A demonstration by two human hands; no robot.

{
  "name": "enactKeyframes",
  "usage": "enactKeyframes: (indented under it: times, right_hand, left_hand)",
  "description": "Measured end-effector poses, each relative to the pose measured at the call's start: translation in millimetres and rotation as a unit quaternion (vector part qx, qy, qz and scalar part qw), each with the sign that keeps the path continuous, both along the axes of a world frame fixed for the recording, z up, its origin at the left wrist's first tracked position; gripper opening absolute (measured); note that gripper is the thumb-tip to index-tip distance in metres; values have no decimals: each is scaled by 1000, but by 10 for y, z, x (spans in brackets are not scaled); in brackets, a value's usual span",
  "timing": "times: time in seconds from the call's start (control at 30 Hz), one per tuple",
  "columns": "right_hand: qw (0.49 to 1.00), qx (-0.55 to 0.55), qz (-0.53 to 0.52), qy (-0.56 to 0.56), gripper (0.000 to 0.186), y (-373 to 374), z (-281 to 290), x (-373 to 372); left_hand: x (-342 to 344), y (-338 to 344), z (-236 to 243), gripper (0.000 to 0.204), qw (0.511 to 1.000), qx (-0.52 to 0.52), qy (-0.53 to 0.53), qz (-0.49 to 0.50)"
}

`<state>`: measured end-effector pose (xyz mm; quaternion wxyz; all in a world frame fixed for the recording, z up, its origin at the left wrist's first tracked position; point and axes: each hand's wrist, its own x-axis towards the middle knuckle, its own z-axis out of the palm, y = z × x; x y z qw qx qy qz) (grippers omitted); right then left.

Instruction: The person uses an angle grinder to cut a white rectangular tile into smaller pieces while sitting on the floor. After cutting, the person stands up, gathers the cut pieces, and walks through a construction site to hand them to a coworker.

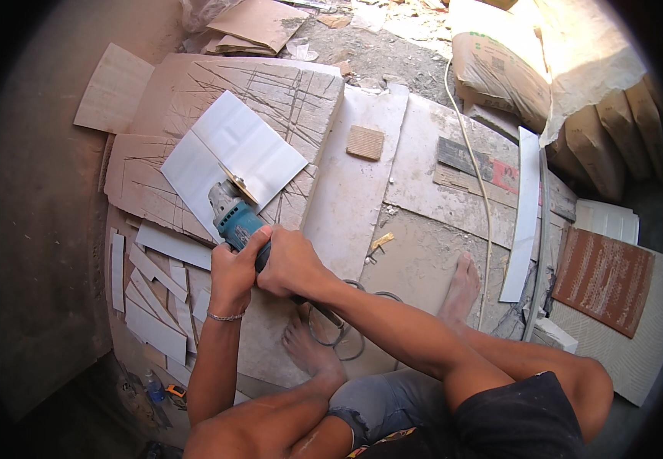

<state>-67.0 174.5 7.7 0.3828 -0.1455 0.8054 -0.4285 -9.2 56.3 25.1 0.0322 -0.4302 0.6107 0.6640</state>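
Note:
Both of my hands are closed around a blue angle grinder (241,225) with a grey metal head. My left hand (232,277), a bracelet at its wrist, wraps the body from the left. My right hand (292,264) grips the rear of the handle. The thin cutting disc (237,184) stands on edge over a glossy white tile (259,145), in line with a narrow straight line that runs up the tile's face. Whether the disc touches the tile I cannot tell. Beneath the tile lies a pale block (318,115) scored with many dark cut lines.
White tile offcuts (148,325) lie left of my left forearm. The grinder's cord (356,348) loops between my bare feet. A small ribbed tan square (365,143), a long white strip (523,222), a pale cable (478,168) and a brown textured tile (604,280) lie rightward. Filled bags (500,73) stand behind.

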Motion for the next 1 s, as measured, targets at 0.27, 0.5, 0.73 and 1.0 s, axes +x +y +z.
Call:
enactKeyframes:
  times: [0.27,0.5,0.73,1.0]
  right_hand:
    - [1000,4,12,-21,57,57,44,10]
    - [1000,9,4,-15,55,102,79,40]
    - [1000,0,7,-12,54,156,106,73]
    - [1000,4,6,-25,53,228,171,107]
  left_hand:
    - [37,47,12,31,1000,7,5,-11]
    - [50,101,61,28,1000,8,3,0]
    - [82,164,102,27,1000,4,9,-3]
    - [126,233,118,25,1000,17,22,1]
